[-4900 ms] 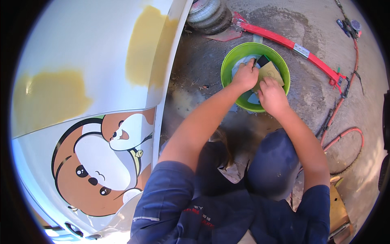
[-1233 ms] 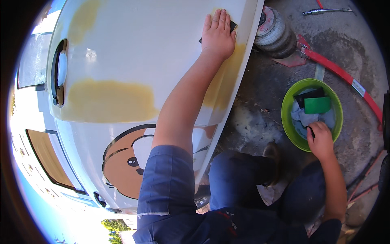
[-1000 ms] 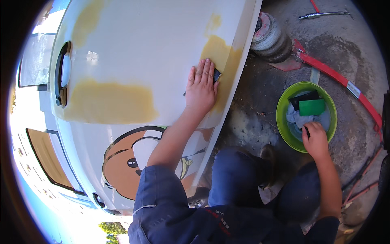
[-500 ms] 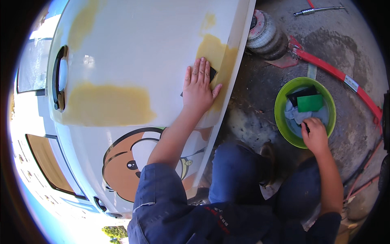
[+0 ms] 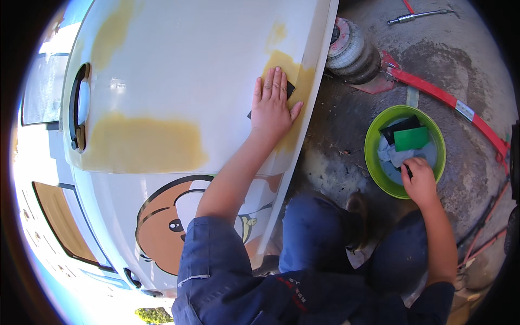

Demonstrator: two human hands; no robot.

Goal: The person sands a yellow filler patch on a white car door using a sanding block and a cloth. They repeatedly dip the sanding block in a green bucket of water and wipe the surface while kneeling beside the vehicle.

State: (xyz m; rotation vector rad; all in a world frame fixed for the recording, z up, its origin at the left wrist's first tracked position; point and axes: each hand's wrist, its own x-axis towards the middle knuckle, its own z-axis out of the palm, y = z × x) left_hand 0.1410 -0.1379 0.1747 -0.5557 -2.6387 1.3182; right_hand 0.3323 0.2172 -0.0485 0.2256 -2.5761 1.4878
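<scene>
My left hand (image 5: 272, 111) lies flat, fingers stretched out, on a thin black sheet (image 5: 291, 89) that looks like sandpaper. It presses the sheet against a white vehicle door (image 5: 200, 76), over a yellow-brown patch (image 5: 275, 60) near the panel's right edge. At the near rim of a lime-green bucket (image 5: 370, 157), my right hand (image 5: 421, 184) has its fingers curled round something dark, mostly hidden. Inside the bucket are a green rectangular block (image 5: 411, 139), a black sheet (image 5: 391, 131), and a pale cloth (image 5: 399, 157) in cloudy water.
A red metal arm (image 5: 433, 89) runs along the right, joined near a ribbed round jack (image 5: 353, 51). A metal tool (image 5: 417, 17) lies on the concrete floor (image 5: 466, 151). A black door handle (image 5: 80, 108) projects at left; a brown cartoon decal (image 5: 157, 230) covers the lower panel.
My left hand and the black sheet have slid slightly right and up along the panel. My right hand stays at the bucket; the whole view has shifted a little.
</scene>
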